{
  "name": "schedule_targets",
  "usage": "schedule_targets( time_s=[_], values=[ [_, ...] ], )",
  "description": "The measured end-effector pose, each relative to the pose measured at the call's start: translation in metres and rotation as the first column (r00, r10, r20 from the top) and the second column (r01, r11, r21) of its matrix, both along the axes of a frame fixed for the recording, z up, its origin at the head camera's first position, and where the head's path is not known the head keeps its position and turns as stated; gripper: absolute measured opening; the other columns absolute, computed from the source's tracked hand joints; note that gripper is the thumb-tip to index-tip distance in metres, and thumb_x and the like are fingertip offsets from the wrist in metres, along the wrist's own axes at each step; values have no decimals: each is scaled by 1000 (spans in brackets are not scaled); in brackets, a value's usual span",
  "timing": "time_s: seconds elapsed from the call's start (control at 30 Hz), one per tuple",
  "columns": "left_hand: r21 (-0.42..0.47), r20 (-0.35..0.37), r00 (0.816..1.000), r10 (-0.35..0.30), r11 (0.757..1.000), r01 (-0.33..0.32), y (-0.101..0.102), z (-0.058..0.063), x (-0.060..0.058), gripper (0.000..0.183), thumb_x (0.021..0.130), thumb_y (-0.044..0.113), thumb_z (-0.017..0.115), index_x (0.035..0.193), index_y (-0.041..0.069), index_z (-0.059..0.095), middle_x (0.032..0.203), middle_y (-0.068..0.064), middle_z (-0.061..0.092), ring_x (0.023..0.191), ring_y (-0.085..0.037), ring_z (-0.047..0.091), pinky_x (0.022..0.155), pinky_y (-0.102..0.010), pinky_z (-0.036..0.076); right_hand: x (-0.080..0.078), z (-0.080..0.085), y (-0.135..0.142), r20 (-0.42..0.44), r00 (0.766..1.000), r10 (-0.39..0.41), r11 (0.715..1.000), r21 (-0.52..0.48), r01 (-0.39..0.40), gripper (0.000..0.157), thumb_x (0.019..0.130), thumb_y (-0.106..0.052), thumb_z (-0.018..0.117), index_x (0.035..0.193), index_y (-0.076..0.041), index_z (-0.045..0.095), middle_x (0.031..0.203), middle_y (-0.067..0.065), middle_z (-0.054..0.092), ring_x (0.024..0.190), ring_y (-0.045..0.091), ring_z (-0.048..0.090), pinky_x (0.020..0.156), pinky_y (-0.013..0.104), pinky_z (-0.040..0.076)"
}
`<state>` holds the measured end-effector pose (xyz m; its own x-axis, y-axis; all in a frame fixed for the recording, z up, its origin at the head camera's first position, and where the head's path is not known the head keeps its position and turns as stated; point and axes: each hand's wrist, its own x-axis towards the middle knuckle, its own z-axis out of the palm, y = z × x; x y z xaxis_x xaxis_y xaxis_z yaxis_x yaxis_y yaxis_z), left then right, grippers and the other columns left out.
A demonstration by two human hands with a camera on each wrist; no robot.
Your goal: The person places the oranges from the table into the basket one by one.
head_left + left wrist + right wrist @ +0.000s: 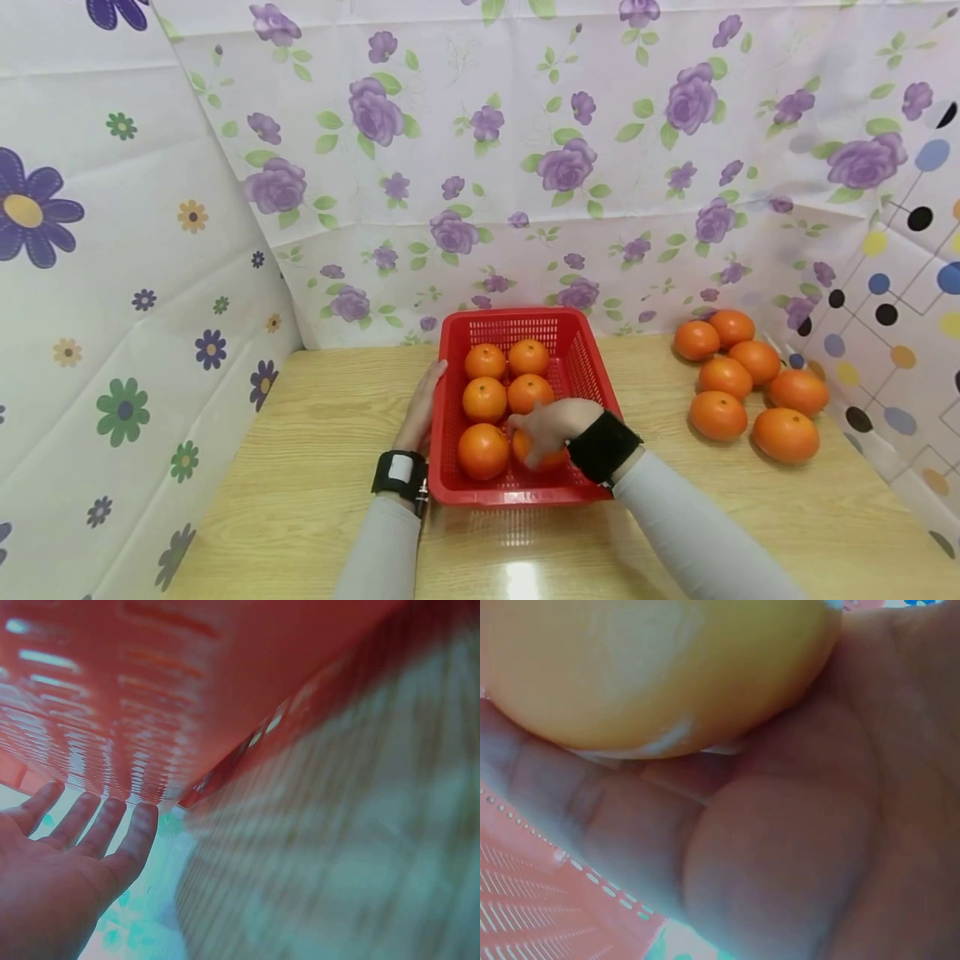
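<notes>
A red plastic basket [446,417] with slotted walls stands on the table, with several oranges [484,400] inside in two columns. My right hand [557,421] reaches over its near right part and grips an orange [551,460], which is partly covered by the hand. In the right wrist view, this orange [660,667] lies against the palm, with the thumb along its side. My left hand [422,410] is at the basket's left wall. The left wrist view shows its fingers [135,836] fairly straight, fingertips right at the slotted wall.
Several loose oranges [726,379] lie in a group on the right side of the wooden table [337,500]. Flowered sheets [480,167] hang behind and at the left, and a dotted sheet [907,333] hangs at the right.
</notes>
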<state>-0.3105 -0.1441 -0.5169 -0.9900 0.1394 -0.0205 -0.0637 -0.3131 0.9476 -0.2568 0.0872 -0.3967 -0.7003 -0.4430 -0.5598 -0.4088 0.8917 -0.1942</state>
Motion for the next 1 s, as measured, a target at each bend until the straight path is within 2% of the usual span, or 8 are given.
schedule_targets(
  time_s=[0.07, 0.2, 0.3, 0.43, 0.63, 0.73, 0.9, 1.0],
  values=[
    [0, 6, 1000, 2, 1000, -2, 0, 0, 0, 66, 109, 50, 47, 164, 21, 26, 163, -9, 38, 147, -32, 40, 118, -54, 37, -1, -2, 0, 4, 1000, 1, 1000, -1, -1, 71, 86, -28, 79, 151, -25, 51, 135, 10, 58, 113, 25, 53, 96, 43, 49],
    [-4, 14, 1000, 9, 1000, -9, 0, 0, 0, 71, 108, 52, 49, 166, 21, 23, 164, -8, 35, 147, -32, 39, 118, -54, 37, -2, -5, -1, 10, 1000, 12, 1000, -11, -12, 66, 87, -26, 79, 148, -24, 53, 116, 5, 59, 102, 23, 54, 86, 38, 49],
    [-8, 18, 1000, 13, 1000, -12, 0, 0, 1, 72, 107, 53, 50, 166, 22, 22, 164, -8, 34, 148, -31, 39, 118, -55, 36, -2, -7, -2, 5, 999, 32, 999, -15, -31, 66, 86, -25, 78, 147, -24, 54, 108, 3, 60, 96, 20, 56, 80, 35, 47],
    [-3, 16, 1000, 7, 1000, -7, 0, 0, 2, 71, 107, 53, 49, 166, 22, 23, 164, -7, 35, 148, -31, 39, 118, -54, 36, -2, -10, -2, -4, 1000, 31, 999, -17, -31, 67, 86, -27, 79, 149, -24, 54, 108, 1, 63, 94, 18, 56, 83, 35, 48],
    [4, 6, 1000, -3, 1000, 3, 0, 0, 2, 67, 108, 51, 48, 164, 23, 26, 163, -8, 37, 147, -32, 39, 118, -55, 36, -3, -9, -3, -9, 1000, 23, 1000, -18, -23, 70, 85, -34, 83, 149, -26, 54, 116, -1, 65, 98, 17, 56, 94, 37, 50],
    [-5, 8, 1000, 1, 1000, -1, 0, -1, 2, 68, 108, 52, 48, 165, 23, 24, 164, -7, 35, 147, -31, 39, 118, -54, 36, -3, -7, -1, -14, 999, 30, 999, -31, -30, 64, 84, -36, 83, 142, -27, 57, 110, -1, 66, 95, 17, 57, 92, 37, 51],
    [4, 3, 1000, -13, 1000, 13, 0, 1, 2, 65, 109, 51, 46, 164, 24, 27, 163, -8, 38, 147, -31, 41, 117, -54, 38, -2, -1, 3, -16, 999, 39, 996, -81, -40, 49, 84, -31, 83, 127, -29, 59, 88, -2, 62, 80, 16, 57, 79, 33, 50],
    [14, 0, 1000, -24, 1000, 24, 0, 2, 2, 61, 110, 49, 45, 164, 24, 30, 161, -9, 41, 146, -32, 42, 116, -53, 40, -1, 5, 6, -14, 1000, 25, 993, -115, -27, 46, 85, -27, 82, 125, -28, 59, 86, -2, 61, 78, 16, 56, 78, 33, 51]
  ],
)
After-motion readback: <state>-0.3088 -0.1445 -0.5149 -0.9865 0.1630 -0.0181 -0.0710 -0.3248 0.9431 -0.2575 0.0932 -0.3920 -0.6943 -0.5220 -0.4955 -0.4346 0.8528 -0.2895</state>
